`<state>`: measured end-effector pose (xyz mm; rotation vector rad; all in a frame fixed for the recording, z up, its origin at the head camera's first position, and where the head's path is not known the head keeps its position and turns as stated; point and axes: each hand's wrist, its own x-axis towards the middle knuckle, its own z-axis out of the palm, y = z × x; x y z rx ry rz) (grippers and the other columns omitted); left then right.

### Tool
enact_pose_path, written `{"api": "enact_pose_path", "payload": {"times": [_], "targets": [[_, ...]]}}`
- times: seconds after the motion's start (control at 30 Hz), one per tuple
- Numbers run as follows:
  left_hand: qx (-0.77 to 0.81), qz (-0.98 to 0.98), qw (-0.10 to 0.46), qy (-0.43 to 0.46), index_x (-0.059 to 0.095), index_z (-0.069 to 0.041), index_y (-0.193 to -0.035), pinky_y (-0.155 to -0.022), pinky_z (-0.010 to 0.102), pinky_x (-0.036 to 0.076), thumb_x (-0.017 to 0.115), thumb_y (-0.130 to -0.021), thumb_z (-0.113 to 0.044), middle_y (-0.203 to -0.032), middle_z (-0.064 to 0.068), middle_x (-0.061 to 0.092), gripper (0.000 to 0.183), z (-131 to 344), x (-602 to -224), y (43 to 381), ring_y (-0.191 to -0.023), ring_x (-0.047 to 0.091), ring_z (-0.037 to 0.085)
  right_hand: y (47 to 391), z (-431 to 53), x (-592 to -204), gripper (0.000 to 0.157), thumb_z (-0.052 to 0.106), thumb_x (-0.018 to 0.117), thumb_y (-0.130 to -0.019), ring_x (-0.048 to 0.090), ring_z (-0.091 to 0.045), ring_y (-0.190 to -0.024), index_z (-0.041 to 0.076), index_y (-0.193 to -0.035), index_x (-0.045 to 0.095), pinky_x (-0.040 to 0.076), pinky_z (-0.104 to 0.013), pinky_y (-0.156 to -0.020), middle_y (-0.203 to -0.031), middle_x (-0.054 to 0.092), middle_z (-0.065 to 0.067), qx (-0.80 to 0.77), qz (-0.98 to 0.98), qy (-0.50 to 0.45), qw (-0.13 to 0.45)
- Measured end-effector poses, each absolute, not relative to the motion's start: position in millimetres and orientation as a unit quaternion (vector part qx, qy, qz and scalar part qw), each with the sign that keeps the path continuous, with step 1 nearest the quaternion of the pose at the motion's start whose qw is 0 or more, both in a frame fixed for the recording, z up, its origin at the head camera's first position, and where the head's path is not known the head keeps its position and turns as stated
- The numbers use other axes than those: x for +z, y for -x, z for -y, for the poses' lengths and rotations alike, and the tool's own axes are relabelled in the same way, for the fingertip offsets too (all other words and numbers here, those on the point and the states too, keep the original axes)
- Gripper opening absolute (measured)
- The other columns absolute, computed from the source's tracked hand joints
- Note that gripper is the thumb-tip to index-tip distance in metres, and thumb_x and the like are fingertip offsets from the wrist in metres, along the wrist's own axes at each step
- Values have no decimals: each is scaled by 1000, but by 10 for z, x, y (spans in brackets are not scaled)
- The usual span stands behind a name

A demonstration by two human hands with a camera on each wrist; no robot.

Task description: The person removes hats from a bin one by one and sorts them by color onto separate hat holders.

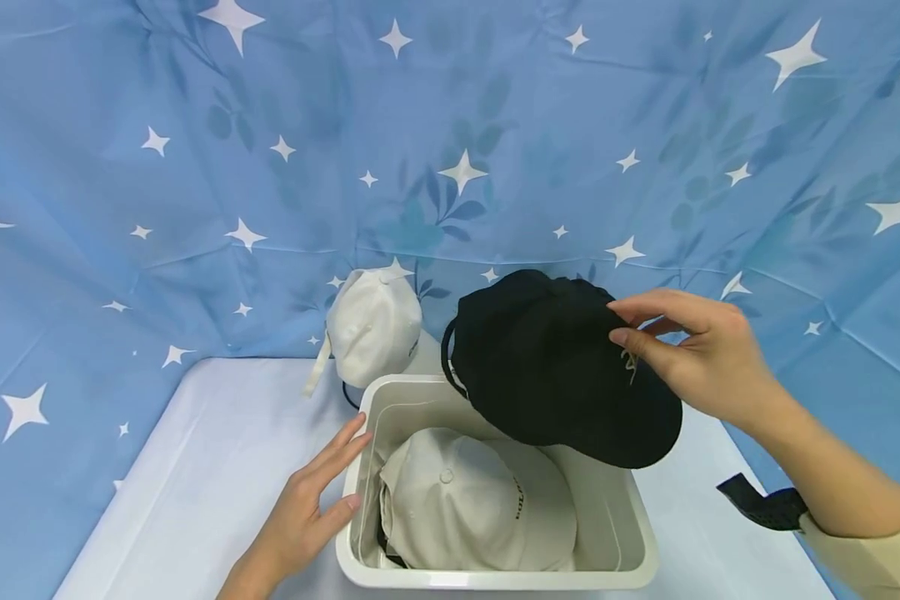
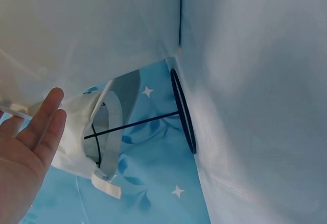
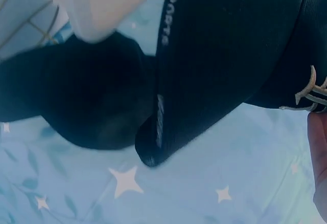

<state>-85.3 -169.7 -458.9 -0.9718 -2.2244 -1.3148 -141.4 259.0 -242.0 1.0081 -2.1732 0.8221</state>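
Note:
My right hand pinches a black cap between thumb and fingers, near the pale embroidery on its front. The cap hangs tilted over the far right part of a white plastic bin, its brim toward the lower right. In the right wrist view, only fingertips show beside the embroidery. With fingers fairly straight, my left hand touches the bin's left rim. A cream cap with dark lettering lies inside the bin, crown up; something dark shows beneath its left edge.
Behind the bin, a white cap sits on a thin black wire stand. Another dark cap appears behind the held one in the right wrist view. A white-covered table meets a blue star-patterned cloth.

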Motion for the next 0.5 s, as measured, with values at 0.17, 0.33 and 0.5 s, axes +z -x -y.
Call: {"api": "enact_pose_path", "payload": {"times": [0.17, 0.33, 0.5], "targets": [[-465, 792, 191, 346, 52, -3, -153, -118, 19, 31, 64, -87, -2, -164, 18, 41, 66, 1695, -4583, 860, -149, 44, 22, 1444, -2693, -2255, 40, -25, 82, -68, 64, 9, -85, -4, -102, 79, 51, -9, -80, -96, 76, 9, 279, 843, -333, 316], [-466, 791, 190, 347, 52, -1, -152, -118, 19, 31, 64, -87, -2, -164, 19, 40, 65, 1692, -4584, 859, -149, 44, 22, 1497, -2785, -2192, 40, -24, 81, -70, 63, 11, -85, -2, -103, 80, 48, -7, -80, -97, 72, 22, 281, 845, -302, 340], [-469, 789, 192, 348, 52, 1, -151, -118, 19, 31, 64, -87, -1, -163, 20, 41, 65, 1688, -4583, 859, -149, 44, 22, 1571, -2865, -2175, 37, -20, 80, -76, 60, 14, -87, -2, -107, 79, 46, -6, -80, -100, 63, 35, 264, 860, -271, 342]]}}
